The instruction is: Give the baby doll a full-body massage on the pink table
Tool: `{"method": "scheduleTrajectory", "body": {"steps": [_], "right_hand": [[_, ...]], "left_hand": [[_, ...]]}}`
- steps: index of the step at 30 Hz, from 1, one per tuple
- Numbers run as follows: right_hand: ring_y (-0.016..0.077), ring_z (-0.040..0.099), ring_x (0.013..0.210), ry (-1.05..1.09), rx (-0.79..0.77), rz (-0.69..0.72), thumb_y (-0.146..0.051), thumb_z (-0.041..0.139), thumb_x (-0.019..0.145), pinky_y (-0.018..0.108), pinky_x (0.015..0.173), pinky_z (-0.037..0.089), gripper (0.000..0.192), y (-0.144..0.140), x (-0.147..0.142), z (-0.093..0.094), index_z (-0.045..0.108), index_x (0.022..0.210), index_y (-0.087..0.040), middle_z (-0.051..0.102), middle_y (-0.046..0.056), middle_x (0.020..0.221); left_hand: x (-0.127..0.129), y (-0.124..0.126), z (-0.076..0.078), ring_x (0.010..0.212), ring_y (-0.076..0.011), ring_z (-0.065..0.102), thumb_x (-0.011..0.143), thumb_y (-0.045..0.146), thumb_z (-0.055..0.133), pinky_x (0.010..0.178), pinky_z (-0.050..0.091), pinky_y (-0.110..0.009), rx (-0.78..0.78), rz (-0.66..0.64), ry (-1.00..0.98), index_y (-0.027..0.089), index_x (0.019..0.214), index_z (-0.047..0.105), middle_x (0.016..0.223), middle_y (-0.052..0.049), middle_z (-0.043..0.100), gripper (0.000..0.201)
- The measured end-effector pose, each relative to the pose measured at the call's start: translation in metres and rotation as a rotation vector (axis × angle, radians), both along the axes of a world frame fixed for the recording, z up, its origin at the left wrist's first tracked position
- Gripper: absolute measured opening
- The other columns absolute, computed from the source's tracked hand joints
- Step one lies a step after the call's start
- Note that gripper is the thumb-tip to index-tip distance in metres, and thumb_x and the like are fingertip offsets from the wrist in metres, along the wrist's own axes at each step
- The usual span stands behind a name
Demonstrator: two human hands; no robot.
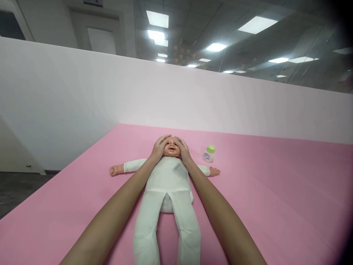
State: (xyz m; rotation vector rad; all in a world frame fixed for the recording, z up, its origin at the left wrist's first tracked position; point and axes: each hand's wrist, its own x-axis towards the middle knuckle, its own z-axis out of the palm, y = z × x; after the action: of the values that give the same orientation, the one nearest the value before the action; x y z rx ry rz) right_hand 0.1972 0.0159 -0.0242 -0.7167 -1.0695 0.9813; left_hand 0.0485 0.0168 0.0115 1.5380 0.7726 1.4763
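Doll (pixel 167 191) mid-mat (pixel 275 206), margins wide

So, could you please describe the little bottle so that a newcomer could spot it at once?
On the pink mat lies a doll in white. The bottle stands just beyond the doll's arm on the picture's right, near the right hand. It is small and white, with the only green cap here.

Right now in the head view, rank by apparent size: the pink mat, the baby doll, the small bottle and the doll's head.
1. pink mat, by far the largest.
2. baby doll in white clothes.
3. doll's head, partly covered by both hands.
4. small bottle with a green cap; close to the head in size, so unsure.
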Motion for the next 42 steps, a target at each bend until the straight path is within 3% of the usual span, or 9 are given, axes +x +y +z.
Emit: {"method": "scheduleTrajectory", "body": {"steps": [42], "right_hand": [[0.0240, 0.064, 0.116, -0.021, 0.002, 0.000, -0.047, 0.073, 0.080, 0.040, 0.104, 0.051, 0.045, -0.0016, 0.0013, 0.0011, 0.070, 0.120, -0.027, 0.072, 0.003, 0.121]], "left_hand": [[0.0000, 0.0005, -0.0004, 0.131, -0.0269, 0.057, 0.086, 0.032, 0.059, 0.114, 0.043, -0.040, 0.006, 0.009, 0.009, 0.021, 0.116, 0.075, 0.133, -0.008, 0.068, 0.036]]}}
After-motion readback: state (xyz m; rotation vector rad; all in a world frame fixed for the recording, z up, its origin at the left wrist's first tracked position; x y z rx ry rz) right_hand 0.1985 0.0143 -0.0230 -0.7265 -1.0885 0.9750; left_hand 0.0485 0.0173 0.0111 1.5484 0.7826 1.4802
